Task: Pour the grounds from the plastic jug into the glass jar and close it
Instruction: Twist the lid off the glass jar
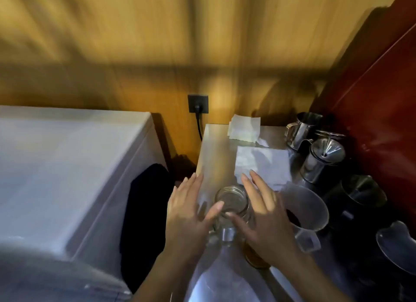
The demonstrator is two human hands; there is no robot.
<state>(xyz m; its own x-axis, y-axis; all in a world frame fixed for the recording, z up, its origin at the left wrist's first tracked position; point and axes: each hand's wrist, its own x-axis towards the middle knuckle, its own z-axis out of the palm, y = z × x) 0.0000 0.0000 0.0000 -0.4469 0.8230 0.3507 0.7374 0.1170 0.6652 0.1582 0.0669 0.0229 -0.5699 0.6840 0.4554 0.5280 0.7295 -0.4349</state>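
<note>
An open glass jar (231, 200) stands on the steel counter (213, 153), its mouth bare and nothing visible inside. My left hand (186, 214) hovers at its left side, fingers spread, thumb near the rim. My right hand (263, 216) is at its right side, fingers apart, thumb touching the jar's near wall. Neither hand clearly grips it. To the right sits the translucent plastic jug (308, 209) with dark grounds at its bottom and its handle toward me. An amber, lid-like disc (254, 256) lies partly hidden under my right wrist.
White paper napkins (263, 164) lie behind the jar. Steel pitchers and a funnel (324, 153) crowd the right side by a red wall. A glass bowl (398, 243) sits at the far right, a white appliance (67, 166) to the left. The frame is motion-blurred.
</note>
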